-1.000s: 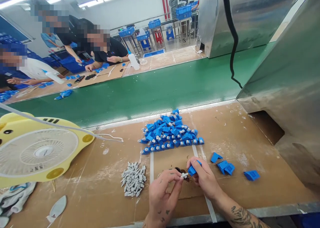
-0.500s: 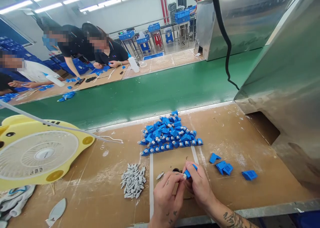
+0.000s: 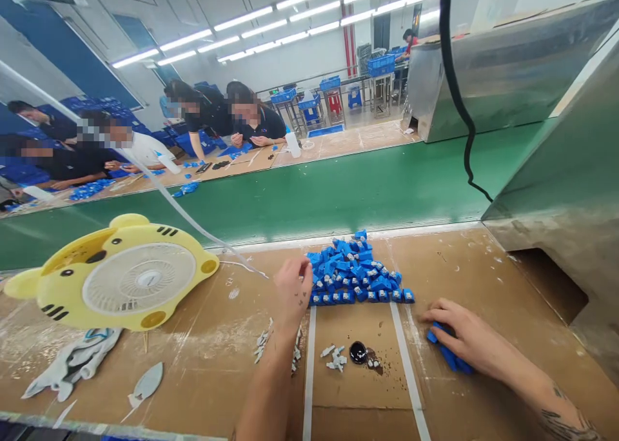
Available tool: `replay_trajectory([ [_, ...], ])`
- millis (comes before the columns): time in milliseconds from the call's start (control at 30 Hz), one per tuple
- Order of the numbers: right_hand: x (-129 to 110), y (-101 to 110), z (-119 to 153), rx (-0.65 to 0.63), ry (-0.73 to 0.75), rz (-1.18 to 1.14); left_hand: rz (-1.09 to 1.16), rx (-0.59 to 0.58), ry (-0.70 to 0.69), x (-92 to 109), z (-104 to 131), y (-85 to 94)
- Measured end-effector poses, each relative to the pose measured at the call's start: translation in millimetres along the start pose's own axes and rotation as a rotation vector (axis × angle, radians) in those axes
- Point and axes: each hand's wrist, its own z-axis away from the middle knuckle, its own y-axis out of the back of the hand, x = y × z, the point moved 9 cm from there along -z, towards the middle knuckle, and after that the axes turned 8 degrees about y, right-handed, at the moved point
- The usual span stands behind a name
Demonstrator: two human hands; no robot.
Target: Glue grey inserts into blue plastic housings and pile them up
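Observation:
My left hand (image 3: 291,291) is at the left edge of a heap of blue plastic pieces with pale tips (image 3: 345,267). Its fingers are curled together, and whatever they hold is hidden by the hand. Out to the right, my right hand (image 3: 461,338) lies over a few loose blue plastic pieces (image 3: 451,357), fingers stretched out and touching them. A small round pot of dark liquid (image 3: 358,352) stands between the two tape strips. Beside it sit several small grey parts (image 3: 337,358). My left forearm partly covers a pile of similar grey parts (image 3: 262,341).
A yellow animal-shaped fan (image 3: 145,276) stands at the left, with a cable (image 3: 174,199) across it. Gloves (image 3: 72,367) lie below the fan. A green conveyor belt (image 3: 338,183) runs behind the bench. A metal housing (image 3: 561,215) borders the right side. Co-workers sit across the belt.
My hands have moved apart from the blue piece they shared: the left forward to the heap, the right over the loose pieces. The pot and nearby grey parts are uncovered. The view has shifted left.

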Motion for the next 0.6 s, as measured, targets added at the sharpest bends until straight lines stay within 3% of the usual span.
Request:
replay_trajectory([
  [100,4.9,-7.1,-1.2,-0.039,-0.011,-0.036,-0.008,-0.039,-0.005,-5.1,-8.8,-14.1],
  [167,6.5,-6.8,0.6,-0.041,-0.020,-0.055,0.000,-0.050,-0.015,-3.5,-2.4,-11.9],
  [267,10.8,-4.2,6.4,-0.057,-0.020,-0.096,0.023,0.011,0.004,-8.3,18.1,15.5],
  [400,19.1,-2.3,9.1,-0.080,-0.013,-0.097,-0.060,0.041,0.072,-38.0,45.2,54.7],
  [500,21.7,-6.5,6.1,-0.139,0.008,-0.069,-0.165,-0.075,0.097,-63.4,58.3,61.5],
  [600,24.3,-2.3,5.4,-0.098,0.024,-0.083,-0.244,-0.261,0.046,-71.6,69.3,51.4],
])
